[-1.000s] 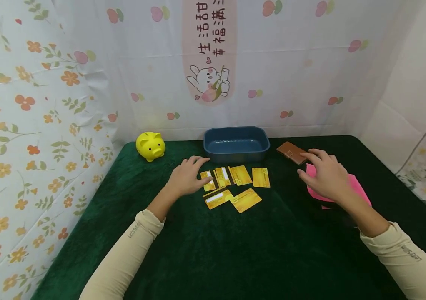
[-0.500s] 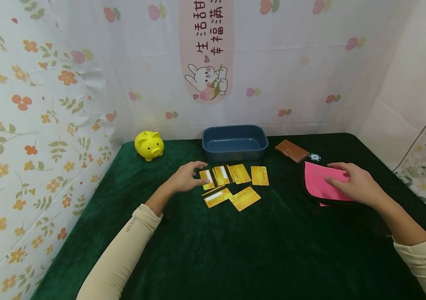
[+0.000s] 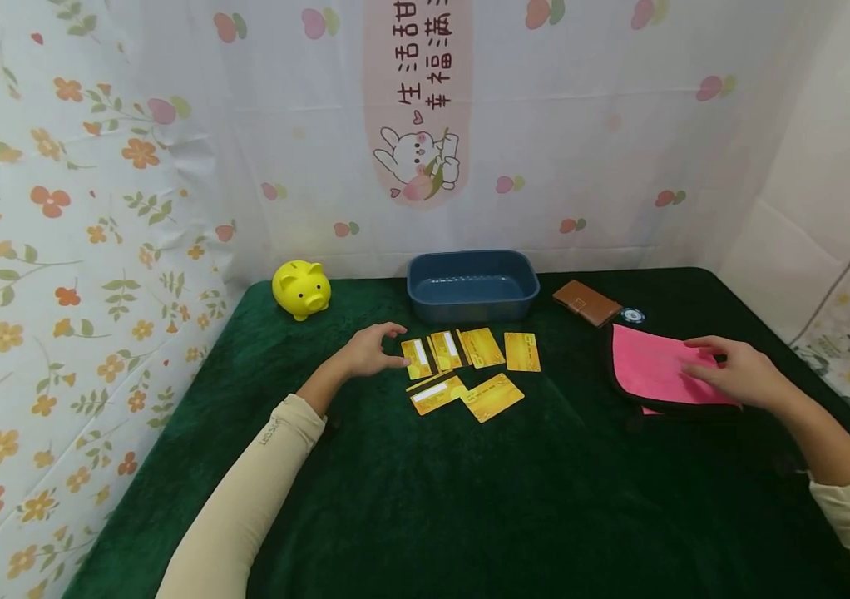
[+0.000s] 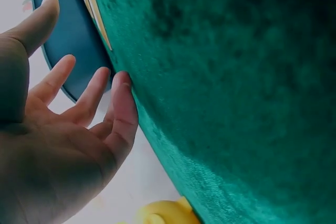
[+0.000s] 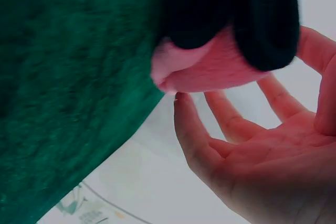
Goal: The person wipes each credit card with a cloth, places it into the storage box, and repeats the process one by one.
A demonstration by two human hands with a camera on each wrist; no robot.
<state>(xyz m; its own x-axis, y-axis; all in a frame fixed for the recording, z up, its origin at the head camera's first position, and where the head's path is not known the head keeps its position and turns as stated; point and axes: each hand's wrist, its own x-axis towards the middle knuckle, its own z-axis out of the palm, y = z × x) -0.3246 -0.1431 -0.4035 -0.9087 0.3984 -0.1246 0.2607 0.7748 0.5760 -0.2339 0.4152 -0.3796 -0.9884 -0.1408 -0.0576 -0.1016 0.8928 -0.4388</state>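
My left hand hovers just left of several yellow bank cards, thumb and fingers apart with nothing between them. The cards lie flat in two rows; some show a dark stripe and a white strip. In the left wrist view the fingers of the left hand are loosely bent. On the right, my right hand is over the right part of a pink cloth piece with black edging. In the right wrist view its folded pink end is close to the loosely spread fingers; contact is unclear.
A blue rectangular tub stands behind the cards. A yellow piggy bank is at the back left. A brown wallet and a blue-white poker chip lie at the back right. Dark green cloth covers the table.
My right hand has moved right and toward me, from near the wallet across the pink piece, uncovering the poker chip. The left hand has drawn slightly back left from the cards.
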